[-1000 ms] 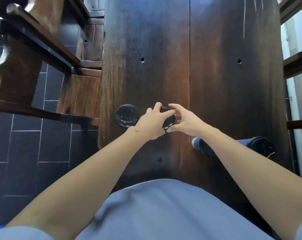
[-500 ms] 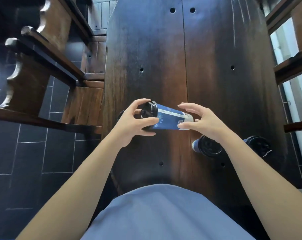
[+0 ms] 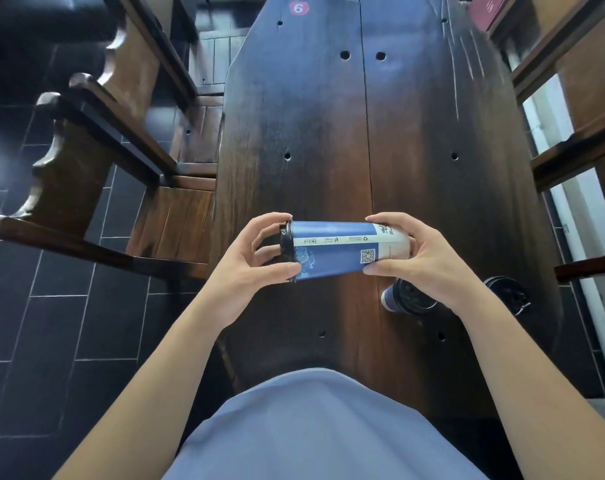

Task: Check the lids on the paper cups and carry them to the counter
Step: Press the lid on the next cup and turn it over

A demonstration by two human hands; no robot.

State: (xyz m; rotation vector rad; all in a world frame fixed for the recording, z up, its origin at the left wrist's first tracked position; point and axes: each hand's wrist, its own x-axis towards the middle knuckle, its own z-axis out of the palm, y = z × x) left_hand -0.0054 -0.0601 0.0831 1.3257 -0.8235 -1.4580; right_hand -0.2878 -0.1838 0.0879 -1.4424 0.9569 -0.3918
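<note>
**Cup held sideways over the worktop**

At the left of the frame stands a wooden chair (image 3: 96, 157) on the dark tiled floor (image 3: 51, 323). My left hand (image 3: 249, 268) is curled round the lid end of the cup (image 3: 342, 249): the fingers arch over the black lid (image 3: 287, 251) and the thumb presses the cup's lower edge just beside it. The cup lies on its side in mid-frame, lifted above the dark worktop (image 3: 329, 133), lid pointing left and pale base pointing right, its blue wall with a printed code facing me. My right hand (image 3: 422, 261) grips the base end, fingers over the top and thumb underneath.

Below my right hand, a second cup (image 3: 403, 299) with a black lid stands on the worktop, partly hidden by my wrist. Further right, near the worktop's edge, sits a third dark lid (image 3: 505, 292); whatever is beneath it I cannot make out. In the upper middle of the frame, a red tag (image 3: 298, 8) with the number 6 sits on the worktop.
</note>
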